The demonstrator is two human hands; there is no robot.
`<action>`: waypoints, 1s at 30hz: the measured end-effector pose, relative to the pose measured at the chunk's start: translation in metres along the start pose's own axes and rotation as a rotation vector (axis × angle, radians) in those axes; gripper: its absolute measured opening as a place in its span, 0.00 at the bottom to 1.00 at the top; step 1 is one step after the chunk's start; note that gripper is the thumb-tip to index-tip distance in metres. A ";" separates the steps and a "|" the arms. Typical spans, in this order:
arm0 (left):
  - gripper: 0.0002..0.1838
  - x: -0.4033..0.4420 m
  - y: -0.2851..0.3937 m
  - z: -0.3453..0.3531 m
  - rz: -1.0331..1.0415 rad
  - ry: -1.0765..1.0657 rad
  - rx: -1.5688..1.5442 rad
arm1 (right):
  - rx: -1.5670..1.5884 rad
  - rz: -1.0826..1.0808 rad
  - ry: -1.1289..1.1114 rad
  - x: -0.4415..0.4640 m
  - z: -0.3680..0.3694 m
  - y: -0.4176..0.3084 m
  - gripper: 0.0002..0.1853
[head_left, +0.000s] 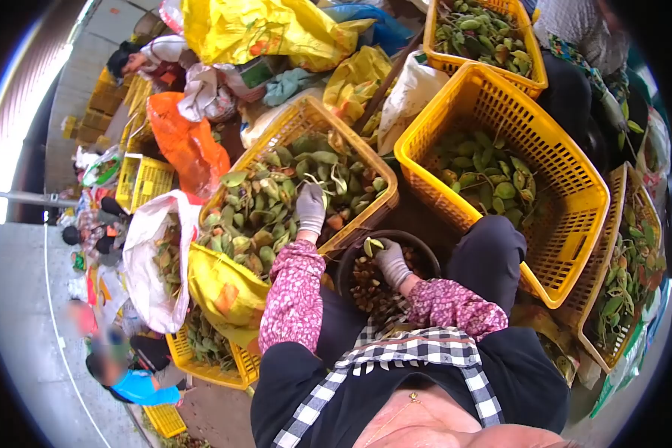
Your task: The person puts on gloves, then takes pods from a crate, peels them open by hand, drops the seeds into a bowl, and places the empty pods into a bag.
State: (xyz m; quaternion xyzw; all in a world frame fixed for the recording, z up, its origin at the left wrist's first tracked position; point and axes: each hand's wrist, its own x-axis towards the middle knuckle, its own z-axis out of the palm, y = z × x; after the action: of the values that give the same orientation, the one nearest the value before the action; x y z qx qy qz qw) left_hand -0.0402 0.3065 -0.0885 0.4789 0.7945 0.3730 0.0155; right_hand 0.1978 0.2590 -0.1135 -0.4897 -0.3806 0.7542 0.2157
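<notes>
My left hand (310,209), in a grey glove, reaches over the green and brown pods (254,209) in a yellow crate (358,149). Its fingers are bent around a pale green pod, partly hidden. Over a dark round bowl (428,257) between my knees is my right hand (393,263), also gloved. A split green pod (372,246) is pinched at its fingertips. Small brown pieces (367,287) lie in the bowl below it.
Another yellow crate (575,246) with green pods stands right of the bowl, and more filled crates are behind and at far right. A white sack (153,261) and a yellow sack (228,287) are at left. Several other people are at the left and upper right.
</notes>
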 end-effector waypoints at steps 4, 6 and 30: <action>0.12 -0.020 0.012 -0.059 -0.797 0.141 -1.203 | 0.042 -0.046 -0.123 -0.031 0.013 -0.072 0.10; 0.14 -0.038 0.022 -0.079 -0.862 0.137 -1.335 | 0.056 -0.046 -0.183 -0.031 0.019 -0.088 0.07; 0.28 -0.085 -0.004 -0.059 -0.925 0.019 -1.364 | -0.574 -0.709 -0.358 -0.005 0.068 -0.109 0.11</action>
State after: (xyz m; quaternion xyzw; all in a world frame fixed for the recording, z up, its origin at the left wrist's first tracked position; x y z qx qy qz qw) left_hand -0.0195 0.2060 -0.0765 -0.0148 0.5104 0.7336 0.4485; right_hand 0.1335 0.2980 -0.0095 -0.2324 -0.7474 0.5713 0.2469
